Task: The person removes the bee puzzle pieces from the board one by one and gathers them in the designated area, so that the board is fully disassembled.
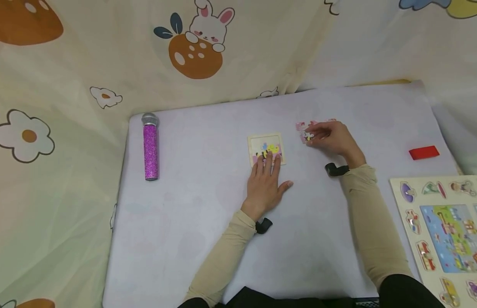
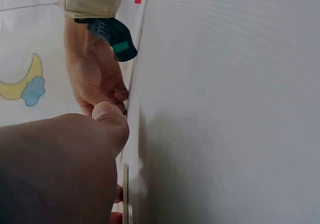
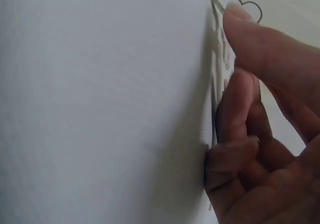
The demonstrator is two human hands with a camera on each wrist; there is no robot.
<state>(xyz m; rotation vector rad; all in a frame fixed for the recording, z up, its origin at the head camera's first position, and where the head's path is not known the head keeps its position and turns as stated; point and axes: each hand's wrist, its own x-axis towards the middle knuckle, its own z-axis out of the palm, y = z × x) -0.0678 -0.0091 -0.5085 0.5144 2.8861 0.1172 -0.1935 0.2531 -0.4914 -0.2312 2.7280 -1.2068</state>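
Observation:
A small square puzzle board with a pale wooden frame lies mid-table, some pieces with a yellow and black picture set in its lower part. My left hand rests on its near edge, fingers straight across the pieces and thumb out to the side. To the right of the board, my right hand pinches a small puzzle piece between thumb and fingertips, low over several loose pink puzzle pieces. The hand partly covers those pieces. Thin piece edges show beside the thumb in the right wrist view.
A glittery purple microphone lies at the table's left. On the right are a red block and a large picture puzzle board near the corner. A patterned curtain hangs along the table's back and left edges.

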